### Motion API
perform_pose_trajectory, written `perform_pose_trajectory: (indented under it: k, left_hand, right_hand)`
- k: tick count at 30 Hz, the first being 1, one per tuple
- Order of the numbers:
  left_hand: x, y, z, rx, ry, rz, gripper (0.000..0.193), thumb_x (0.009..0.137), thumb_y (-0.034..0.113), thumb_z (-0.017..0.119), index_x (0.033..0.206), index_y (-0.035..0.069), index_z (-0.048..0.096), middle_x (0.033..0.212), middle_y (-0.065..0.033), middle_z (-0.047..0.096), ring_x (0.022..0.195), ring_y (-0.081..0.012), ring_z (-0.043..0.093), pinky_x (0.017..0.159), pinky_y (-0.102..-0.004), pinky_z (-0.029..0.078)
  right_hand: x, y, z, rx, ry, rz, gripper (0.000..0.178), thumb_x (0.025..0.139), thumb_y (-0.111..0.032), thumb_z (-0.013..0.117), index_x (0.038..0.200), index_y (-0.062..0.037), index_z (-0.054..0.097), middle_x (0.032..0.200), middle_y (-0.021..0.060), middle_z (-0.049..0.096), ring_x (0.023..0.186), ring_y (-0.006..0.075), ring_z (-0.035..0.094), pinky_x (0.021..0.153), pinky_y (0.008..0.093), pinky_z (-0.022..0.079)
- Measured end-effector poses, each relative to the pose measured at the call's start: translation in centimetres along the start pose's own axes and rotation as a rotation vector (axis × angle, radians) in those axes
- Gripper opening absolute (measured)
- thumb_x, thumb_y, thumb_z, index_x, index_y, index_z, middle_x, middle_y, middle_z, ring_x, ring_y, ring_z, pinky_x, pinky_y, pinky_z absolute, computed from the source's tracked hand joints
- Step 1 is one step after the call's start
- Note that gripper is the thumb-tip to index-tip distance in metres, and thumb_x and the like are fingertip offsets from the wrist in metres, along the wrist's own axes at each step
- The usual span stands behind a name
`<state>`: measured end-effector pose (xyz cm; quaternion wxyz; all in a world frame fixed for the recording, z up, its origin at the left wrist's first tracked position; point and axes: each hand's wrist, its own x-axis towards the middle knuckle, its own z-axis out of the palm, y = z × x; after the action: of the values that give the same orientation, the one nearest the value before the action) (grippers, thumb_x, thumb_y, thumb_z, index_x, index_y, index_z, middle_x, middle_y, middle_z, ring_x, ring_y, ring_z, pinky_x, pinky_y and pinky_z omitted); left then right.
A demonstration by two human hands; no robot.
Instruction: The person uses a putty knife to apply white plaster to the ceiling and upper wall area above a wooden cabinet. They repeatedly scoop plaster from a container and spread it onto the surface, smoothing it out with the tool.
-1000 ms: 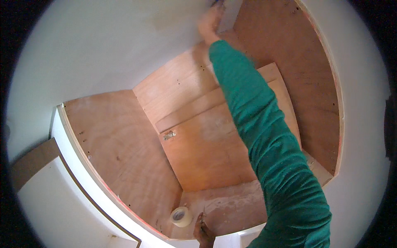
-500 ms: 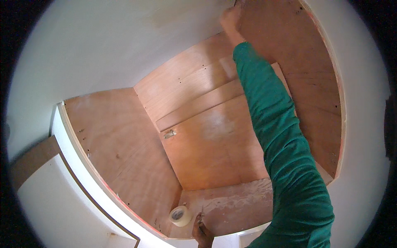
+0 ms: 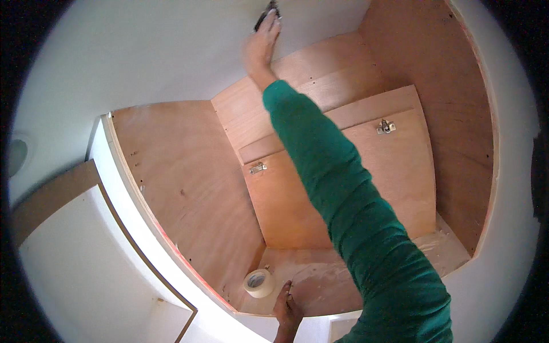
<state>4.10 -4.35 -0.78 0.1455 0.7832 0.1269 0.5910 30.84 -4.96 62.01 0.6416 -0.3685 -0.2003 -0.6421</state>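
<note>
My right hand [image 3: 262,50], at the end of a green sleeve, reaches up to the white ceiling surface [image 3: 166,51]. Its fingers grip a dark, flat scraper [image 3: 269,12], held up at that surface; the exact form of its blade is blurred. Low down, my left hand [image 3: 287,307] is closed at the front edge of the wooden cabinet floor. Whatever small thing it pinches is too small to name. Just left of it, a roll of pale tape [image 3: 259,283] lies on the cabinet floor [image 3: 326,286].
Plywood side walls [image 3: 189,188] enclose the cabinet. A loose-looking plywood panel [image 3: 394,188] with two metal hinges [image 3: 386,127] leans against the back, partly hidden by my right arm. Left of the cabinet is a white panel with a brown frame [image 3: 108,194].
My right hand has swept left along the ceiling from the far right corner, and the scraper now shows. The view has shifted slightly, uncovering the right hinge. My left hand stays near the tape.
</note>
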Motion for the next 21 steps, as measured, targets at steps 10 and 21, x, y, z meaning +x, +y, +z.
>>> perform_pose_trajectory:
  k: [10,21]
  left_hand:
    - [-1.8,-4.1,1.0,-0.238,0.014,-0.295,0.038,0.104,0.019,0.040,0.125,-0.007,0.058,0.121,-0.0258,0.066,0.112,-0.0396,0.065,0.098,-0.0424,0.051]
    - [-1.7,-3.0,1.4,-0.606,0.039,-0.325,0.041,0.104,0.028,0.042,0.122,-0.007,0.056,0.126,-0.0158,0.059,0.122,-0.0238,0.049,0.112,-0.0411,0.032]
  right_hand:
    - [-3.6,0.6,-4.0,0.258,-0.222,0.056,0.054,0.089,-0.008,0.056,0.141,0.0041,0.046,0.145,0.0290,0.042,0.127,0.0427,0.046,0.110,0.0439,0.037]
    - [13.8,16.7,-10.9,0.194,0.359,-0.167,0.048,0.096,-0.011,0.047,0.140,0.0090,0.046,0.142,0.0299,0.048,0.132,0.0453,0.043,0.114,0.0480,0.032]
